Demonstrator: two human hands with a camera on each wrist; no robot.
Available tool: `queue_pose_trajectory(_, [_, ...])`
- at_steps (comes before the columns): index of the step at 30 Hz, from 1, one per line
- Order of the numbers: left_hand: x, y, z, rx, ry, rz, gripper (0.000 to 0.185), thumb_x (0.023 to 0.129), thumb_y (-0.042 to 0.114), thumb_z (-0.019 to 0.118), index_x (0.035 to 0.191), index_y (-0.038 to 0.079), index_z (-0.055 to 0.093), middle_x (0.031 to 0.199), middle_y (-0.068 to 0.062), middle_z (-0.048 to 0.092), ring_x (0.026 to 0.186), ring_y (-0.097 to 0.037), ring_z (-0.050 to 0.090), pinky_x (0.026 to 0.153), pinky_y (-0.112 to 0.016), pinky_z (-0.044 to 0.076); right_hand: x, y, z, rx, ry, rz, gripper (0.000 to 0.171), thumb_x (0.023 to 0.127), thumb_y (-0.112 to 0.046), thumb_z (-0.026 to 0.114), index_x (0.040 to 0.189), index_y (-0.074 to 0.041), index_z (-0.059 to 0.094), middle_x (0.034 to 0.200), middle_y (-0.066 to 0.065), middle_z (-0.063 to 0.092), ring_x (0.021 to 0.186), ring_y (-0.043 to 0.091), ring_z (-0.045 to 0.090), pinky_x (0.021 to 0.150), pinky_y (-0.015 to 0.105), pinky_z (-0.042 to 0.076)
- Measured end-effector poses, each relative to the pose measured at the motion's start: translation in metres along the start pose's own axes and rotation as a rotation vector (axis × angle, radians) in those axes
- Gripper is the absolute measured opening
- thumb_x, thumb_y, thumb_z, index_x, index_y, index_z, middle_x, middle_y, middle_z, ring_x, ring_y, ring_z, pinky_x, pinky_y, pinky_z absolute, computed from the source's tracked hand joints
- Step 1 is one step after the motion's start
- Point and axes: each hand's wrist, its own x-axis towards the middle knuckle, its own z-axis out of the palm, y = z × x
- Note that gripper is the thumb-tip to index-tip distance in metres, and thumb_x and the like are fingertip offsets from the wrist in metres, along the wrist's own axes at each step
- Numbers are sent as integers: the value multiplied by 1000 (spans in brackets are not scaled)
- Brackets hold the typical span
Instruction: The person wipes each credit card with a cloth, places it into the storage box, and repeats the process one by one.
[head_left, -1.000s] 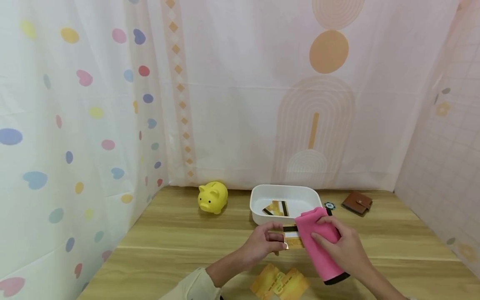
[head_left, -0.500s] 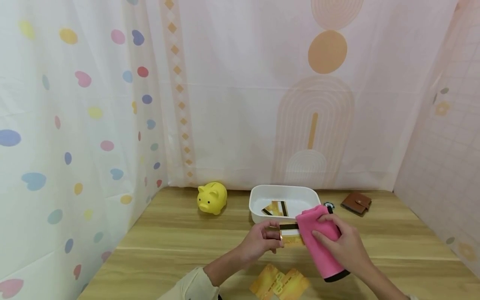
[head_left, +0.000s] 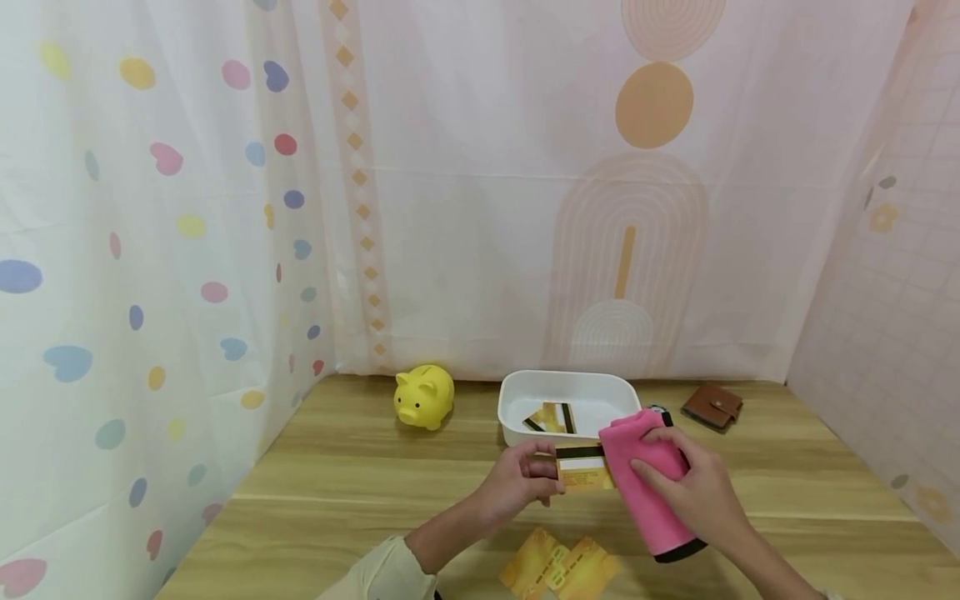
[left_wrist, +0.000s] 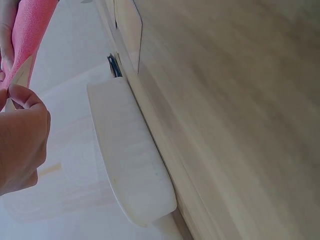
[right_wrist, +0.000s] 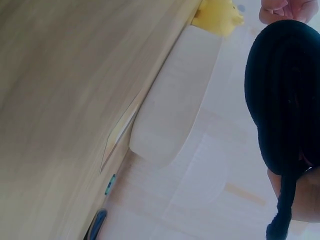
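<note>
In the head view my left hand (head_left: pixel 517 487) pinches the left end of a gold card (head_left: pixel 583 471) with a dark stripe and a white band. My right hand (head_left: pixel 701 492) grips a folded pink cloth (head_left: pixel 645 492) with black edging, whose left edge overlaps the card's right end. The card shows edge-on in the left wrist view, between my thumb and fingers. A dark folded end of the cloth (right_wrist: pixel 275 100) fills the right side of the right wrist view and hides most of my right hand. Two gold cards (head_left: pixel 558 568) lie overlapping on the table below my hands.
Behind my hands a white tray (head_left: pixel 521 433) holds gold cards (head_left: pixel 553 417). A yellow piggy bank (head_left: pixel 424 398) stands left of it. To its right are a poker chip (head_left: pixel 658 409), partly covered by the cloth, and a brown wallet (head_left: pixel 712 407). Curtains (head_left: pixel 480 208) close off the back.
The cloth and my right hand have shifted slightly right along the card, and more of its printed face shows. My left hand has moved a little left with the card.
</note>
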Motion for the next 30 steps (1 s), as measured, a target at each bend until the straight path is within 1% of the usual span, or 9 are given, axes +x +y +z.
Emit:
queue_pose_trajectory(5, [0, 0, -1, -6, 4, -4, 36, 79, -9, 61, 113, -6, 49, 90, -11, 67, 73, -12, 59, 58, -23, 45, 0, 1, -2, -14, 9, -6, 27, 75, -18, 77, 95, -19, 59, 78, 2, 60, 51, 6, 52, 39, 26, 45])
queue_pose_trajectory(11, [0, -1, -2, -8, 12, 3, 36, 80, -8, 61, 114, -7, 48, 93, -13, 67, 73, -13, 60, 57, -23, 45, 0, 3, -3, -16, 12, -1, 27, 75, -18, 77, 95, -19, 59, 78, 2, 60, 50, 6, 52, 39, 26, 44])
queue_pose_trajectory(21, [-1, -2, -4, 11, -2, 2, 37, 81, -6, 61, 115, -9, 47, 89, -7, 67, 75, -14, 59, 59, -23, 46, 0, 5, -5, -35, 7, 11, 27, 76, -18, 77, 95, -19, 58, 82, 3, 62, 50, 6, 51, 39, 26, 44])
queue_pose_trajectory(27, [-1, -1, -7, 15, -13, 2, 35, 82, -4, 61, 115, -4, 49, 88, -4, 67, 75, -12, 59, 60, -23, 46, 0, 6, -7, -32, -2, 19, 27, 76, -18, 76, 96, -19, 58, 83, 5, 62, 50, 7, 51, 39, 26, 44])
queue_pose_trajectory(30, [-1, -1, -8, 15, -4, -2, 35, 82, -4, 61, 115, -2, 49, 89, -5, 67, 75, -12, 59, 60, -24, 46, 0, 6, -8, -23, -5, 27, 27, 77, -19, 76, 96, -18, 58, 83, 5, 61, 49, 7, 52, 39, 26, 44])
